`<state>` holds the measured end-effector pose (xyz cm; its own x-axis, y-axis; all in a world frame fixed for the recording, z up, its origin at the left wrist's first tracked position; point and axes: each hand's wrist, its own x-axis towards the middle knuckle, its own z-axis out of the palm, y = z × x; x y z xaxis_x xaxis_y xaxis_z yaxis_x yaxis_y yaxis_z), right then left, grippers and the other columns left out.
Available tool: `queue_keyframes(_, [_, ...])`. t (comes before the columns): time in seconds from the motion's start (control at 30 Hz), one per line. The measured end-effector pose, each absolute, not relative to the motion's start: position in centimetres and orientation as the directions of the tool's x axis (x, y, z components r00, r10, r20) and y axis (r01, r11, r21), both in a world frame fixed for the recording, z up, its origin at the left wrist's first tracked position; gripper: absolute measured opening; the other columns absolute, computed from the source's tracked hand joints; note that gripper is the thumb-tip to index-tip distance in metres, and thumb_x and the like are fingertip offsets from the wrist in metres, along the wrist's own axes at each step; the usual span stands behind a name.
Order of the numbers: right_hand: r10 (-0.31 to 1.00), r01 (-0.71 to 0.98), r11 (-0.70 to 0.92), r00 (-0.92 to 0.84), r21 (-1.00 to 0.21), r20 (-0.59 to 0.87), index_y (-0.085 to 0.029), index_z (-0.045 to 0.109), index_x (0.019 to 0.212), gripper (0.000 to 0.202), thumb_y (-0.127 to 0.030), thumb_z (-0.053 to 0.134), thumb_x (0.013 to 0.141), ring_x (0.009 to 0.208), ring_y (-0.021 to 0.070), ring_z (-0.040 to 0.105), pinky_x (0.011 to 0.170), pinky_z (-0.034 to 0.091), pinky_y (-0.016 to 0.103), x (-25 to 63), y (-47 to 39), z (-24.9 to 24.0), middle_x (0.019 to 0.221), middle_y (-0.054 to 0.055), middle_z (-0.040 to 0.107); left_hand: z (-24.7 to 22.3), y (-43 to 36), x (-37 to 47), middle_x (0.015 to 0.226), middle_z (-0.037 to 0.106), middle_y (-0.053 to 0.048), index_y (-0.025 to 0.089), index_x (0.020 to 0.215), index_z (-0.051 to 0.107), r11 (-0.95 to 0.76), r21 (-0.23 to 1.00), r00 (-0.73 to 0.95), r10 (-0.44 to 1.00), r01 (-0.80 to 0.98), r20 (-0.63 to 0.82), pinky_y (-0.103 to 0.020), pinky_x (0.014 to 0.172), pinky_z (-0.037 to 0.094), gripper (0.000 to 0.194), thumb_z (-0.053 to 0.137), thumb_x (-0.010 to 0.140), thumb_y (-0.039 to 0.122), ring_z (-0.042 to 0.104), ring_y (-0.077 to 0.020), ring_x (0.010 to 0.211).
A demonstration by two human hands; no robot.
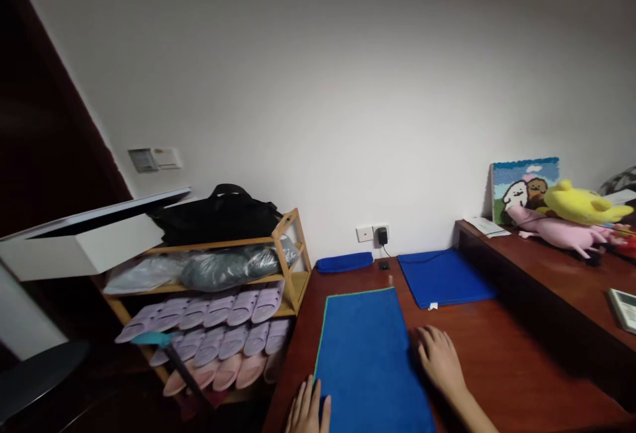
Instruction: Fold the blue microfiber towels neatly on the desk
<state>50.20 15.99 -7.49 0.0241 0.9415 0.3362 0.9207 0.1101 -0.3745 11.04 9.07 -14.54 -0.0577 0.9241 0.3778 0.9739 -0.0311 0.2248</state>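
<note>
A blue cloth with a green edge (368, 353) lies flat on the reddish-brown desk (501, 347). At its lower left edge is my left hand (309, 408), fingers extended and slightly apart, holding nothing. My right hand (438, 357) rests beside the cloth's right edge, palm down with fingers loosely extended and nothing in it. Behind, a darker blue cloth (444, 277) with a small white tag lies flat at the back right. A narrow folded blue cloth (344, 263) sits against the wall at the back left of the desk.
Left of the desk stands a wooden rack (293, 287) with several slippers (243, 305) and a black bag (221, 218). A plugged-in adapter (382, 236) has its cable at the desk's back. On the raised right ledge are plush toys (561, 229) and a picture (521, 185).
</note>
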Motion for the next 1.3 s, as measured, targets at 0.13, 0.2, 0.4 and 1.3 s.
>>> queue_keyframes(0.13, [0.961,0.897,0.156,-0.039,-0.415,0.275,-0.022,0.065,0.142,0.054,-0.042,0.035,0.102,0.143,0.0283,0.052,0.123,0.035,0.045,49.7,19.9,-5.8,0.152,0.010,0.060,-10.0,14.6,12.8,0.160,0.052,-0.002,0.028,0.149,0.059,-0.129,0.235,0.040,0.936,0.963,0.350,-0.046,0.121,0.045,0.053,0.039,0.104,0.048,0.049,-0.0264,0.148])
queue_keyframes(0.2, [0.957,0.875,0.223,-0.113,-0.430,0.266,-0.029,0.060,0.149,0.054,-0.046,0.037,0.103,0.150,0.0278,0.044,0.127,0.032,0.048,48.1,20.1,-7.1,0.160,0.004,0.053,-8.4,17.3,14.4,0.165,0.044,-0.003,0.028,0.154,0.053,-0.143,0.226,0.077,0.957,0.963,0.278,-0.047,0.125,0.038,0.055,0.038,0.105,0.049,0.042,-0.0255,0.152])
queue_keyframes(0.4, [0.963,0.888,0.212,-0.120,-0.409,0.240,-0.035,0.052,0.154,0.057,-0.052,0.033,0.103,0.155,0.0276,0.036,0.127,0.031,0.053,47.5,20.6,-12.9,0.165,-0.001,0.044,-9.1,20.7,16.4,0.171,0.030,-0.004,0.030,0.162,0.037,-0.131,0.184,0.111,0.987,0.974,0.114,-0.054,0.129,0.028,0.064,0.032,0.106,0.060,0.027,-0.0288,0.158])
queue_keyframes(1.3, [0.959,0.980,-0.053,0.104,-0.190,0.266,-0.039,0.047,0.156,0.065,-0.064,0.045,0.096,0.154,0.0383,0.034,0.124,0.029,0.060,49.6,9.1,-14.5,0.167,0.002,0.040,-8.4,19.4,8.0,0.168,0.037,-0.010,0.022,0.159,0.045,-0.152,0.092,0.130,0.970,0.984,0.204,-0.051,0.128,0.029,0.059,0.037,0.106,0.046,0.034,-0.0268,0.156])
